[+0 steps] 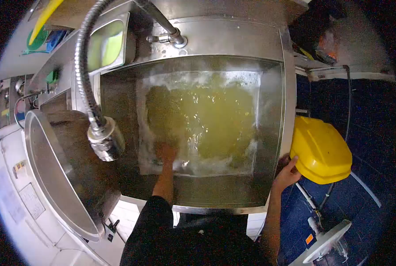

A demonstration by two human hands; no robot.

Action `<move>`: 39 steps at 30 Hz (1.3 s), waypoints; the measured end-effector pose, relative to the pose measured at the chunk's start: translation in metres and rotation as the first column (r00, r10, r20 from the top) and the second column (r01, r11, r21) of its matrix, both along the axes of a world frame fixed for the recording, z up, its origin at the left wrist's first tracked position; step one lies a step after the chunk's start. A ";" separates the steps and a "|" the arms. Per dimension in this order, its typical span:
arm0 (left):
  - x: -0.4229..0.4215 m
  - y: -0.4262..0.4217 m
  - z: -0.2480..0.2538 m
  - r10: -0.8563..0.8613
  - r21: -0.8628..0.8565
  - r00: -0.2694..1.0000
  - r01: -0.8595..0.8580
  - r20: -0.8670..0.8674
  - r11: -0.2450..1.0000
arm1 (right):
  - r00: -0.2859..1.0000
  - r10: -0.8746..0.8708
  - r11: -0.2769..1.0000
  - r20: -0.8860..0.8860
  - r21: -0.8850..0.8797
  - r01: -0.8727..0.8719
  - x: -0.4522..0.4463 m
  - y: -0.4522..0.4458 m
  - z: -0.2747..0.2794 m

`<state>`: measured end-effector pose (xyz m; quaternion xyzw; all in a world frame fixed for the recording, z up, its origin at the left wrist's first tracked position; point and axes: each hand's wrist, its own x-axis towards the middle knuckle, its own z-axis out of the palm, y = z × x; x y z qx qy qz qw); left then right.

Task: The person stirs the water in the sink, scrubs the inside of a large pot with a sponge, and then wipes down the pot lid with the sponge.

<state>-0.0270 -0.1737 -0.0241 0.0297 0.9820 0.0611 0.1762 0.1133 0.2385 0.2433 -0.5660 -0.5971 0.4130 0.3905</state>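
My left hand (166, 151) reaches into the cloudy yellow-green water (224, 124) of a large steel sink (224, 191). Its fingers are blurred under the water, so whether they hold anything is hidden. Past the sink's right rim, my right hand (288, 174) grips the near left edge of a yellow plastic tub (323, 150). The tub's rounded outside faces up toward me. My thumb lies against it, and the other fingers are partly hidden.
A flexible metal hose ends in a spray head (105, 144) above the sink's left side. A tap (178, 41) stands behind the basin. Further left are a steel pan (129, 42) and a large round metal vessel (60, 173). A white washbasin (329, 241) is at lower right.
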 end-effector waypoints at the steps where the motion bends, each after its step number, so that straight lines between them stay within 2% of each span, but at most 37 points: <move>1: 0.019 0.006 0.001 -0.014 0.001 0.998 0.014 0.055 1.000 | 0.999 -0.023 0.999 0.039 0.029 0.022 -0.009 -0.004 0.009; 2: 0.035 0.015 0.000 -0.037 0.006 0.993 0.037 0.113 0.999 | 0.996 -0.048 0.997 0.081 0.060 0.044 -0.013 -0.007 0.015; 6: 0.083 0.071 -0.007 -0.213 0.089 0.929 0.195 0.303 0.977 | 0.995 -0.091 0.987 0.051 0.134 0.084 -0.002 -0.001 -0.001; 8: 0.101 0.111 -0.013 -0.318 0.169 0.875 0.274 0.364 0.947 | 0.998 -0.065 0.995 -0.009 -0.072 0.064 0.002 -0.001 0.000; 12: 0.135 0.201 -0.030 -0.476 0.360 0.789 0.345 0.390 0.867 | 0.994 -0.057 0.996 0.088 0.072 0.051 -0.002 -0.001 -0.002; 15: 0.133 0.268 -0.043 -0.513 0.482 0.788 0.322 0.341 0.815 | 0.994 -0.047 0.983 0.094 0.180 0.029 0.011 0.005 -0.018; 17: 0.109 0.303 -0.049 -0.496 0.552 0.820 0.283 0.285 0.784 | 0.975 0.070 0.997 0.209 0.022 -0.076 0.020 0.006 -0.020; 18: 0.092 0.317 -0.052 -0.481 0.590 0.841 0.263 0.249 0.763 | 0.964 0.019 0.976 0.264 0.205 -0.075 0.018 0.007 -0.022; 21: 0.030 0.343 -0.067 -0.405 0.706 0.910 0.226 0.093 0.671 | 0.973 -0.006 0.994 0.231 0.105 -0.019 -0.010 -0.006 0.008; 24: -0.045 0.344 -0.085 -0.308 0.786 0.942 0.291 -0.135 0.545 | 0.960 -0.021 0.996 0.279 0.087 -0.003 0.007 0.001 -0.008; 25: -0.073 0.337 -0.079 -0.296 0.786 0.937 0.321 -0.184 0.528 | 0.957 -0.022 0.996 0.288 0.084 -0.002 0.010 0.004 -0.010; 27: -0.135 0.312 -0.053 -0.433 0.682 0.901 0.295 0.034 0.669 | 0.965 0.008 0.991 0.261 0.129 -0.043 0.013 0.004 -0.015; 28: -0.155 0.301 -0.048 -0.441 0.560 0.883 0.284 0.164 0.778 | 0.965 -0.001 0.992 0.262 0.123 -0.032 0.009 0.002 -0.012; 29: -0.168 0.289 -0.039 -0.469 0.464 0.881 0.393 0.057 0.794 | 0.970 -0.017 0.997 0.243 0.075 -0.001 0.001 0.000 -0.004; 31: -0.200 0.267 0.014 -0.543 0.267 0.833 0.503 0.106 0.822 | 0.974 -0.030 0.999 0.224 0.025 0.025 -0.006 -0.002 -0.001; 32: -0.215 0.254 0.047 -0.559 0.181 0.787 0.529 0.263 0.829 | 0.963 -0.033 0.992 0.268 0.126 -0.001 -0.007 -0.002 -0.001; 33: -0.217 0.236 0.042 -0.534 0.161 0.833 0.512 0.145 0.844 | 0.950 -0.039 0.975 0.311 0.222 -0.032 -0.006 -0.002 -0.001; 34: -0.219 0.216 0.033 -0.501 0.142 0.865 0.494 0.020 0.858 | 0.950 -0.036 0.976 0.311 0.216 -0.034 -0.005 -0.003 0.000; 35: -0.220 0.192 0.020 -0.499 0.135 0.866 0.492 0.021 0.860 | 0.942 -0.023 0.990 0.336 0.142 -0.026 -0.003 -0.003 0.002; 37: -0.220 0.143 -0.004 -0.319 0.227 0.915 0.375 -0.246 0.899 | 0.937 -0.003 0.998 0.350 0.067 -0.022 -0.008 -0.004 0.007; 38: -0.221 0.121 -0.011 -0.258 0.253 0.915 0.341 -0.310 0.905 | 0.943 -0.011 1.000 0.332 0.025 0.003 -0.013 -0.006 0.011; 39: -0.215 0.101 -0.009 -0.242 0.223 0.935 0.302 -0.259 0.927 | 0.949 -0.021 0.999 0.314 -0.017 0.027 -0.016 -0.007 0.013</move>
